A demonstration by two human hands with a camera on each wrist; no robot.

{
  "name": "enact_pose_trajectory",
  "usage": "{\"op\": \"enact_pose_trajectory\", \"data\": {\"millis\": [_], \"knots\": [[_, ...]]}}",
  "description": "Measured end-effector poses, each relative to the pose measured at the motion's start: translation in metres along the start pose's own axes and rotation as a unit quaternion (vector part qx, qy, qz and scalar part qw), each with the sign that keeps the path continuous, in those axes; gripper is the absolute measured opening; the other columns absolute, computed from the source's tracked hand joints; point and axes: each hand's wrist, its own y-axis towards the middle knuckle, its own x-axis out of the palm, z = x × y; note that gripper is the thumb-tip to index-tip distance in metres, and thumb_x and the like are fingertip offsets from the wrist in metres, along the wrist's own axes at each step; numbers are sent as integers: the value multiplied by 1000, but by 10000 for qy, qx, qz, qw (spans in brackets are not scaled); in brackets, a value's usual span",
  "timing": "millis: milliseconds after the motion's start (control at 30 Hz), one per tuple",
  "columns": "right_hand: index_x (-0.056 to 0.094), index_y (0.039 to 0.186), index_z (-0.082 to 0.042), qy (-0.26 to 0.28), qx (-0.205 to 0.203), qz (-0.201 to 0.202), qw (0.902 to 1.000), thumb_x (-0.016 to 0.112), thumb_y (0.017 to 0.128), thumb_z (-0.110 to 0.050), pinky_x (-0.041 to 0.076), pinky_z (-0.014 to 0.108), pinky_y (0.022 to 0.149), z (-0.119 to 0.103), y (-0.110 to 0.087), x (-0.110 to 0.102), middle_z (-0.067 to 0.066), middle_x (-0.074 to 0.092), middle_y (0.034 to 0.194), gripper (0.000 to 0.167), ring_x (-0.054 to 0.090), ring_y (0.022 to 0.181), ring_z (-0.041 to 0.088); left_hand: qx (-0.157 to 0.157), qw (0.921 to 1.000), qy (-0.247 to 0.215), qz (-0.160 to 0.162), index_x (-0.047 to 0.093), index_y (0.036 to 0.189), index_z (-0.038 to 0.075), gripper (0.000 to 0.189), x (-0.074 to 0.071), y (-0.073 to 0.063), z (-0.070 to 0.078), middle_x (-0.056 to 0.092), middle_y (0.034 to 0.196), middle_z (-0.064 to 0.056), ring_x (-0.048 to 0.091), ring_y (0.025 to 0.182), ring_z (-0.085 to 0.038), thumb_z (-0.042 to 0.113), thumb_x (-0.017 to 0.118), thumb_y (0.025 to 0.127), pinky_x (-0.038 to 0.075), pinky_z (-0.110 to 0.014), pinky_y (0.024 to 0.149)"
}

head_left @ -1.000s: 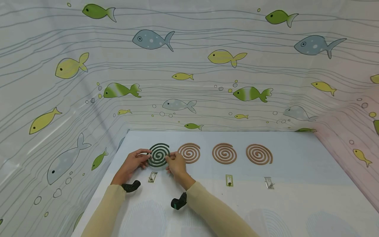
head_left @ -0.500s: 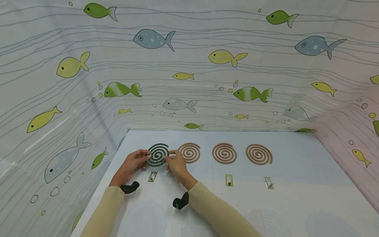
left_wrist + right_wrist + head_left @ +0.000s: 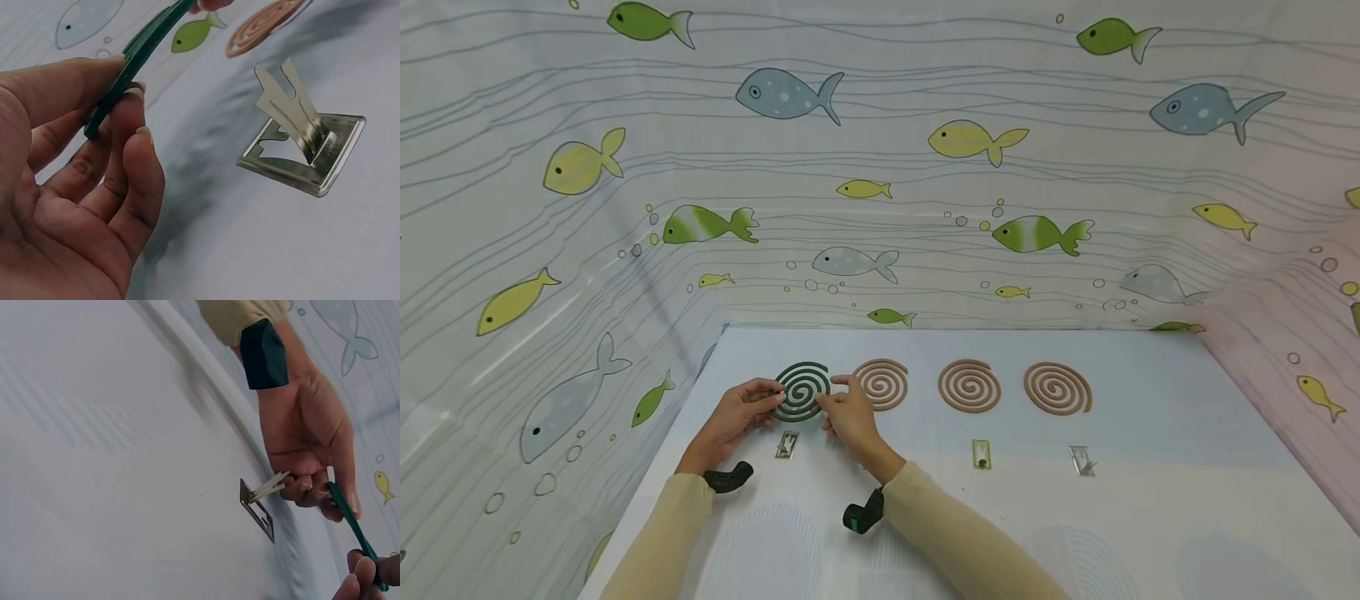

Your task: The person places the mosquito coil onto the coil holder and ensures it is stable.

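A green mosquito coil [image 3: 801,392] is held up off the table between both hands. My left hand [image 3: 733,421] pinches its left edge between thumb and fingers; in the left wrist view the coil [image 3: 139,62] appears nearly edge-on, slightly bent. At the opposite edge, my right hand [image 3: 854,423] pinches it, the index finger partly lifted away. In the right wrist view both hands grip the green strip-like edge [image 3: 353,522]. Just below the coil lies a small metal coil stand [image 3: 787,445], its forked prong [image 3: 287,106] raised at a slant.
Three brown mosquito coils lie in a row to the right: one [image 3: 880,386] beside my right hand, another [image 3: 969,387], and the last [image 3: 1057,388]. Two more metal stands [image 3: 981,454] [image 3: 1082,461] lie in front of them. Fish-patterned sheeting [image 3: 880,225] walls the white table [image 3: 1150,517].
Both hands keep the green coil at almost the same place. My right index finger has lifted a little off the coil, and the right wrist has shifted slightly right.
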Motion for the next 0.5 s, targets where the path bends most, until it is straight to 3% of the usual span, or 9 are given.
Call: {"op": "enact_pose_trajectory", "data": {"millis": [267, 500], "knots": [[46, 148, -12, -250, -251, -228, 9991, 65, 102, -12, 53, 34, 52, -2, -2, -5, 9, 72, 87, 50, 56, 52, 14, 124, 9996, 130, -227, 63, 126, 1, 38, 1, -7, 4, 69, 104, -1, 61, 82, -14, 16, 77, 94, 56, -30, 73], [60, 135, -13, -213, -382, -393, 9983, 67, 101, -10, 52, 33, 49, -4, -5, -6, 21, 69, 85, 35, 60, 52, 24, 213, 9990, 76, -387, 60, 129, -4, 41, 2, -11, 5, 70, 107, -1, 61, 85, -13, 14, 75, 96, 55, -29, 74]]}}
